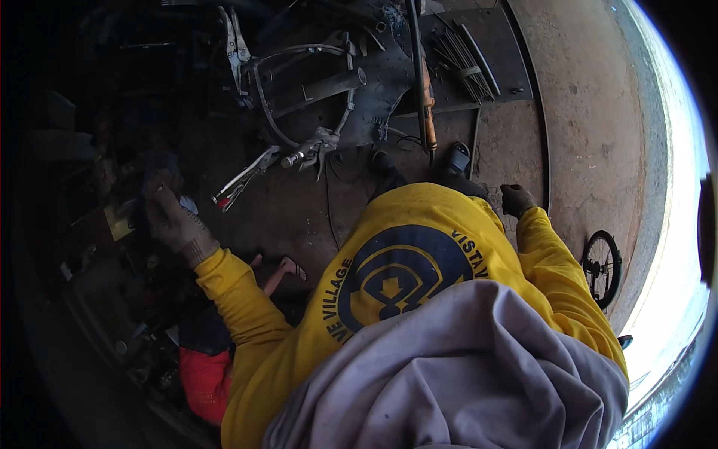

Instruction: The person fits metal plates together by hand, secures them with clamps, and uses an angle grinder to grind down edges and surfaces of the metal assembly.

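My left hand (pixel 173 217), in a pale work glove, reaches out to the dark left side with fingers stretched. A small bluish thing (pixel 188 203) lies close beside it; the dimness hides whether they touch. My right hand (pixel 517 200), darkly gloved, hangs beside my right hip with its fingers curled in. Whatever it may hold is hidden. Ahead stands a metal workbench (pixel 381 82) bearing a bent metal ring frame (pixel 260 93) and a short pipe (pixel 321 91). Locking pliers (pixel 250 176) grip the frame's near side, and another pair of locking pliers (pixel 236 52) is at its far left.
An orange-handled electrode holder (pixel 428 112) hangs at the bench's right edge. A bundle of welding rods (pixel 465 63) lies on a dark plate (pixel 512 82). A cable (pixel 330 202) crosses the floor. At the left, a person in red (pixel 206 382) is low down; a bicycle wheel (pixel 602 268) stands at right.
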The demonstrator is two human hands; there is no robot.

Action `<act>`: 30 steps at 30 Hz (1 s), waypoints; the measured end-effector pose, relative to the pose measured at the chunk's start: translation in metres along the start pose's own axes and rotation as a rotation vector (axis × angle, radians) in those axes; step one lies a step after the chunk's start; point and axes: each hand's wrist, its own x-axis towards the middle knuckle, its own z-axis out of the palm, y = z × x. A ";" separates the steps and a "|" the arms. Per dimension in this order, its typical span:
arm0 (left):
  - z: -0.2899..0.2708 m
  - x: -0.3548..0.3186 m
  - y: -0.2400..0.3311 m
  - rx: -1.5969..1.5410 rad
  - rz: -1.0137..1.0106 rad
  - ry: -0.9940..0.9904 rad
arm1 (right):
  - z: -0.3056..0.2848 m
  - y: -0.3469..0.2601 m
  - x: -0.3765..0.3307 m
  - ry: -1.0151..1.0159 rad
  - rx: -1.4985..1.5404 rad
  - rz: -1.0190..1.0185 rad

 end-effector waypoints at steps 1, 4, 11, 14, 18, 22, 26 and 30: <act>0.006 0.000 0.010 0.053 0.078 -0.109 | -0.002 -0.005 0.005 0.002 -0.024 -0.020; 0.017 -0.005 0.018 0.041 0.166 -0.298 | 0.006 -0.024 0.023 -0.025 -0.069 -0.056; 0.082 -0.005 0.058 0.277 0.415 -0.760 | 0.018 -0.046 0.035 -0.010 -0.091 -0.138; 0.106 0.011 0.054 0.340 0.758 -0.724 | 0.014 -0.044 0.034 -0.041 -0.030 -0.127; 0.130 0.032 0.050 0.433 0.846 -0.764 | 0.014 -0.033 0.020 0.039 -0.069 -0.114; 0.164 0.049 0.045 0.490 0.997 -0.786 | 0.019 -0.018 0.014 0.050 0.020 -0.101; 0.194 0.044 0.038 0.576 1.002 -0.890 | 0.048 -0.023 -0.018 0.119 -0.035 -0.115; 0.219 0.046 0.029 0.822 0.761 -1.127 | 0.075 -0.036 -0.047 0.157 0.011 -0.190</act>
